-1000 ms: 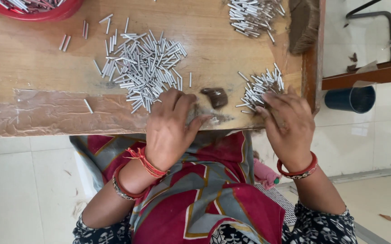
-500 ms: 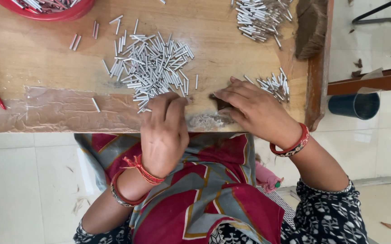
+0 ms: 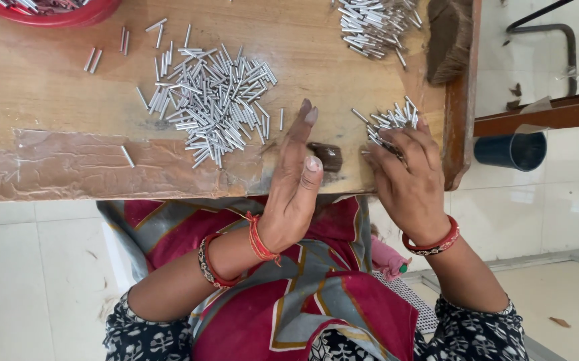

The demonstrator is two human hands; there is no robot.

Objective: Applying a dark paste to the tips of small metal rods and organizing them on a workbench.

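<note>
the left hand (image 3: 296, 180) stands edge-on at the near rim of the wooden table (image 3: 49, 87), fingers straight and open, holding nothing, just beside a dark brown lump (image 3: 326, 155). the right hand (image 3: 406, 174) lies fingers-down on a small heap of silver tubes (image 3: 386, 120), fingertips pinching some; a bigger tube pile (image 3: 212, 100) sits left of it

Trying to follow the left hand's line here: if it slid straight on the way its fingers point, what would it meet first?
Probably nothing: the left hand points up the table, passing just right of the big pile of metal tubes. Bare wood lies ahead, though depth is unclear.
</note>
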